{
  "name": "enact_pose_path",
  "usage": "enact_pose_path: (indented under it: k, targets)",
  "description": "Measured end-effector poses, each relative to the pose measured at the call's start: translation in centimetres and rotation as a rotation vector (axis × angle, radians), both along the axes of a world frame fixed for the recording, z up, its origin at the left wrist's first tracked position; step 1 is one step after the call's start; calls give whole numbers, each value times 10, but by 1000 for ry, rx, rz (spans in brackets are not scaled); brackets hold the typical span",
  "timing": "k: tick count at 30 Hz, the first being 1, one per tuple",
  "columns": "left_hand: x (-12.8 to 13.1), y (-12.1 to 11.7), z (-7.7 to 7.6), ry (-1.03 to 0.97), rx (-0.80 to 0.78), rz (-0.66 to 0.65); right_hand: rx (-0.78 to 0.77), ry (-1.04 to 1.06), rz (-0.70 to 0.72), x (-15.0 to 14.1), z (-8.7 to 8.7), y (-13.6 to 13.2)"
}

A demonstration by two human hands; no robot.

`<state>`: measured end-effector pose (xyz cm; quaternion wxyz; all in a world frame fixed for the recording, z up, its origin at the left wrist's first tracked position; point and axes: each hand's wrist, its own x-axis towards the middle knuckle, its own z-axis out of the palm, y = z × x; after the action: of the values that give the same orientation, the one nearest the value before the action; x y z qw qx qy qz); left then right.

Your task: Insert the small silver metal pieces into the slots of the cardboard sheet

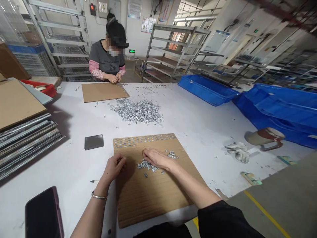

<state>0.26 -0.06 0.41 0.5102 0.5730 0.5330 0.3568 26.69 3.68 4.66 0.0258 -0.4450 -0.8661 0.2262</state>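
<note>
R hand [155,158]: fingers bunched over small pile of silvery pieces [148,165], prob. to pick singles; grip itself hidden, can't tell if piece held. L hand [118,165]: fingers curled in, near L edge of cardboard sheet [158,191], contents n/v. Pile lies mid-sheet, close to rows [146,140] at far edge, presumably for short reach. Main heap [141,110] beyond sheet, btwn person [109,53] opp. & worker, likely shared supply.

Evenly lit; corners stretch (right side, it seems, slightly blurred).
</note>
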Motion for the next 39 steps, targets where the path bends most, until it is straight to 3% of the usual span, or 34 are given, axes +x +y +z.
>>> enact_pose_path:
  k: [6, 11, 21, 34, 37, 39]
  targets:
    - [1, -1, 3, -1, 11, 5, 83, 193, -233, -9, -9, 16]
    - [1, -1, 4, 4, 9, 6, -5, 296, -473, -18, -33, 26]
    - [0, 1, -1, 5, 14, -2, 133, 331, -636, -27, -48, 31]
    - [1, 0, -1, -16, 13, 1, 139, 94, -700, -46, -41, 34]
    - [1, 0, 1, -2, 13, 1, 144, 170, -629, -33, -31, 31]
    - [1, 0, 2, 49, 51, -14, 147, 198, -491, -19, -22, 22]
